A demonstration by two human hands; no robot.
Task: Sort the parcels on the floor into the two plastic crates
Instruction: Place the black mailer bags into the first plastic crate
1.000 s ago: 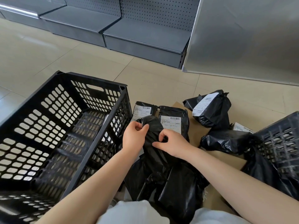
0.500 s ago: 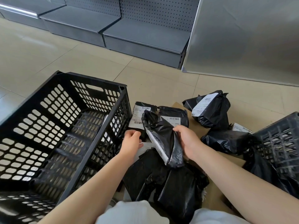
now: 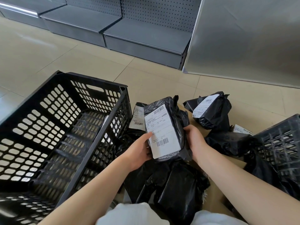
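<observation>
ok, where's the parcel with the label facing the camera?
Head view, centre: the labelled parcel is held between left hand and right hand, just right of the big black crate.

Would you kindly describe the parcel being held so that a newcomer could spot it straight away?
Start at the big black crate on the left; just right of its near corner, above the heap of black bags, the left hand and right hand grip one parcel. Unlike its neighbours on the floor, it is lifted, with its large white label facing the camera.
</observation>
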